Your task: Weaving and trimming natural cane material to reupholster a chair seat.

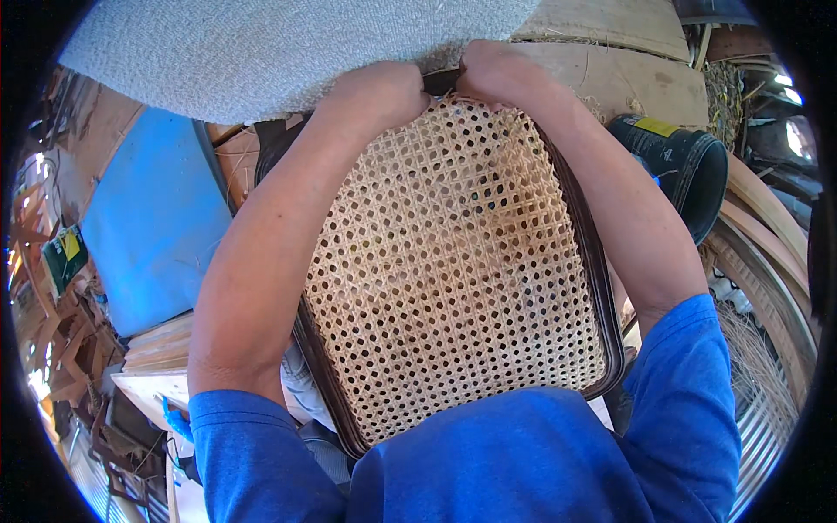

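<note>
A sheet of woven cane webbing (445, 253), pale with rows of small holes, spans a dark brown wooden frame (602, 314) with rounded corners, lying across my lap. Both my arms stretch over it to the far edge. There my left hand (388, 91) is closed at the webbing's rim, its knuckles up. A short gap to the right, my right hand (493, 71) is closed on the same edge. Loose, frayed cane ends stick out between the two hands. My fingertips are hidden beneath the hands and the edge.
Grey textured fabric (261, 61) covers the far left, touching my left hand. A blue panel (157, 227) stands at left. To the right lies a dark green can (671, 157) on its side, near curved wooden pieces (776, 235). Boards (619, 78) lie at the far right.
</note>
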A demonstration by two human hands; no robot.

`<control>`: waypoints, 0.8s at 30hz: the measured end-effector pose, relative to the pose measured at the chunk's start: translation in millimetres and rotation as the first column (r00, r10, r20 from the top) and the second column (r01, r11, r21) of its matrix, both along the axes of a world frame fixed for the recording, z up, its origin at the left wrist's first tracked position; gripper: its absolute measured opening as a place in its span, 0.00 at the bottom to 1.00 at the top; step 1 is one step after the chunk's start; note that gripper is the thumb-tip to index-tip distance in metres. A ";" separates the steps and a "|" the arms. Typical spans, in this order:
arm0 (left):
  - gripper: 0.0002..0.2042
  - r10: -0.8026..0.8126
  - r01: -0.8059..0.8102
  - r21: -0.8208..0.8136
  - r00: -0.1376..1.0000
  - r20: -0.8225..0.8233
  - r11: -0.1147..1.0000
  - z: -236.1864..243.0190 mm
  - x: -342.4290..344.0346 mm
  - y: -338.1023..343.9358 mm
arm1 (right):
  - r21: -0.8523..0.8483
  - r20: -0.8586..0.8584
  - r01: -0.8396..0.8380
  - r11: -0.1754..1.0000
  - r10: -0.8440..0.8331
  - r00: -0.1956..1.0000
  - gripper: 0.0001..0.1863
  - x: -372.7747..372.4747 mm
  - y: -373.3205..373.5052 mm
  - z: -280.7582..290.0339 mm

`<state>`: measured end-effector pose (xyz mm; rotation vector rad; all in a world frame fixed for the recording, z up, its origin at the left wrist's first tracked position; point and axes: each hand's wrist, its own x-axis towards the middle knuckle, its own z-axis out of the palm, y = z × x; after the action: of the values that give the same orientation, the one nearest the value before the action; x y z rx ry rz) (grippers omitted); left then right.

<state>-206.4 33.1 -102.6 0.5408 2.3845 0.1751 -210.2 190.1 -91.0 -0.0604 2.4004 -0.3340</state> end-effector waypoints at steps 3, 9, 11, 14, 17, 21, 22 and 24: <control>0.17 0.011 -0.010 0.018 1.000 -0.016 1.000 1.4 2.4 -1.1 | -0.013 -0.020 0.003 1.000 -0.003 1.000 0.07 0.1 -0.1 -3.9; 0.18 -0.035 0.038 0.025 0.994 -0.107 0.999 -4.2 7.1 0.1 | -0.025 -0.066 -0.132 0.991 0.130 0.989 0.14 1.4 7.4 -16.5; 0.16 -0.050 0.049 -0.013 0.997 -0.066 0.999 0.0 0.0 8.1 | -0.051 -0.094 -0.139 0.989 0.134 0.986 0.13 -0.1 9.2 -19.7; 0.16 -0.044 0.042 -0.044 0.998 -0.039 0.998 0.4 2.8 3.0 | 0.054 -0.035 -0.168 0.984 0.170 0.985 0.11 -5.1 -0.4 -15.5; 0.17 -0.050 0.050 0.004 0.995 -0.088 0.999 -6.6 8.4 -0.5 | 0.047 -0.015 -0.199 0.979 0.199 0.980 0.10 -1.3 -2.2 -12.7; 0.15 -0.045 0.044 -0.015 0.994 -0.098 0.999 1.5 12.1 -3.0 | 0.048 -0.264 -0.205 0.978 0.210 0.941 0.10 11.3 -0.3 -19.2; 0.15 -0.053 0.053 -0.009 0.994 -0.098 0.999 11.5 13.4 -2.2 | 0.041 -0.340 -0.239 0.970 0.239 0.910 0.13 13.3 2.7 -18.8; 0.14 -0.035 0.019 -0.130 0.991 -0.126 0.991 29.6 18.2 -5.7 | 0.028 -0.332 -0.206 0.978 0.203 0.921 0.11 13.3 0.7 -22.3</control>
<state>-188.2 27.3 -73.1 0.5371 2.4904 -0.0259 -196.9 190.8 -113.3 -0.3989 2.6967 -0.2493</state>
